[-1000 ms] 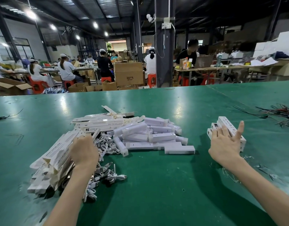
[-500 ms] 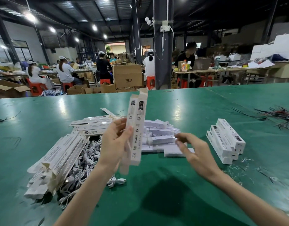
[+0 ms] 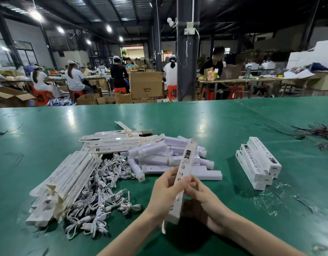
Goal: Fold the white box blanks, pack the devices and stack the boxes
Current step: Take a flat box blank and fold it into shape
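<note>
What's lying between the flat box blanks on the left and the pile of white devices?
A tangle of white cables lies between the box blanks and the devices, as the head view shows.

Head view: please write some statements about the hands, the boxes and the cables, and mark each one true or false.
1. The left hand and the right hand both hold one white box blank. True.
2. The stack of boxes lies left of the hands. False: it lies to their right.
3. A heap of white cables lies between the flat blanks on the left and the white devices. True.
4. The table is red. False: it is green.
</note>
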Tool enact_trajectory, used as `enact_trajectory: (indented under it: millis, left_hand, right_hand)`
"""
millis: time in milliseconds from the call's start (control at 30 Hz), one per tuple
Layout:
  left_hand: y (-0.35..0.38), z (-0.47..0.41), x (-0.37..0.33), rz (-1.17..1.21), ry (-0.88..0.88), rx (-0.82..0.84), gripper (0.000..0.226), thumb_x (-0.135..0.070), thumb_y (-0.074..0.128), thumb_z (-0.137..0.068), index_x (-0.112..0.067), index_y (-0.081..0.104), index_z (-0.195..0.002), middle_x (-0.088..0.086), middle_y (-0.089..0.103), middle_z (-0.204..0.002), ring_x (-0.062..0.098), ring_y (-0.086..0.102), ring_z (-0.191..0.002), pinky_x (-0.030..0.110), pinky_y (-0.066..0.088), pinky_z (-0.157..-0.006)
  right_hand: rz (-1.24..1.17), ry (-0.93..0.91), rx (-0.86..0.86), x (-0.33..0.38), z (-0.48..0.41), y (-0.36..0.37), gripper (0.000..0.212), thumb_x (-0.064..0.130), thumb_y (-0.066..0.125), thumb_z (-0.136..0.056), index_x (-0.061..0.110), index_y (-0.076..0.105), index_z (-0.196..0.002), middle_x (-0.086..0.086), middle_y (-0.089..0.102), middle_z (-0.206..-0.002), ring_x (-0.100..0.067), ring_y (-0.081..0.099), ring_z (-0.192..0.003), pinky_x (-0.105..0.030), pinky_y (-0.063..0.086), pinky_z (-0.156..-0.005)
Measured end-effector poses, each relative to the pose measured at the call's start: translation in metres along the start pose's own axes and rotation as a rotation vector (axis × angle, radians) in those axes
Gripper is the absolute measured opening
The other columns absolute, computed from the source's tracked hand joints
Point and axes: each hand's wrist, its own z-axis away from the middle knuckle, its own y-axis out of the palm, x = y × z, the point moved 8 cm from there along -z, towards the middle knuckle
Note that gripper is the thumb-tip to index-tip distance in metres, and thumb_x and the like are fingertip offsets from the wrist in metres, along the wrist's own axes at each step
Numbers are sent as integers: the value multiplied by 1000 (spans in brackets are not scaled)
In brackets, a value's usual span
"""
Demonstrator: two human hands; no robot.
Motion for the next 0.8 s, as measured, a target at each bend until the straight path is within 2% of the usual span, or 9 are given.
enact_trajectory:
  millis: [167,300,400,467,533,600,667,733,800]
  left_hand:
    - [-3,-2,13,111,-90,-5,23,0,50,-95,-3,65,-112,18,73,-102,25,71,-90,28,56,-75]
    - [-3,-3,18,171,-153,-4,30,2,45,-96,-6,74,-100,21,72,-99,26,72,-86,30,58,-72]
    - [-6,-4,19,194,-159,-30,28,-2,46,-98,-6,71,-109,16,74,-93,21,72,-79,26,57,-66]
    - [-10,-6,20,243,-162,-51,29,-9,46,-99,-10,71,-113,19,73,-93,26,71,-80,30,57,-67]
    - [-13,-8,20,290,-167,-74,30,-15,45,-99,-18,74,-109,26,71,-100,35,70,-87,34,58,-71]
    - [-15,-8,15,282,-128,-78,30,-14,48,-96,-21,73,-112,23,71,-103,33,70,-86,33,58,-72]
    - [-17,-7,7,249,-47,-104,36,-10,54,-90,-21,64,-123,12,72,-110,27,69,-92,32,58,-79]
    - [-22,-6,-5,151,58,-143,44,-5,58,-89,-20,55,-130,1,71,-111,23,67,-103,34,55,-86]
    - [-25,-3,-19,40,171,-157,50,-4,63,-87,-21,51,-132,-3,72,-105,18,67,-102,30,55,-84]
  right_hand:
    - [186,-115,-186,4,-3,-12,49,29,73,-73,3,60,-112,-18,61,-89,-28,64,-82,-45,53,-77]
    - [204,-122,-218,3,-8,-14,39,25,73,-72,11,66,-108,-33,61,-102,-34,63,-90,-55,50,-93]
    - [193,-99,-199,1,-12,-16,49,32,80,-68,12,65,-111,-22,60,-90,-31,61,-87,-55,48,-96]
    - [185,-80,-184,-1,-15,-17,67,44,90,-59,13,63,-111,-13,59,-85,-28,59,-84,-51,49,-92]
    - [201,-60,-164,-2,-16,-17,71,46,90,-54,15,62,-112,-14,57,-88,-29,61,-84,-50,50,-87]
    - [182,-47,-127,-2,-16,-15,64,37,89,-62,16,59,-115,-18,62,-94,-32,66,-91,-49,55,-81]
    - [104,-36,-47,0,-13,-7,60,23,86,-69,15,54,-120,-19,67,-102,-31,68,-92,-42,57,-70]
    - [58,-61,-20,8,-11,-3,64,15,84,-67,18,51,-121,-17,67,-105,-31,69,-90,-42,57,-68]
    - [130,-147,-19,25,-10,0,70,14,84,-68,24,46,-127,-16,65,-108,-34,68,-93,-43,57,-71]
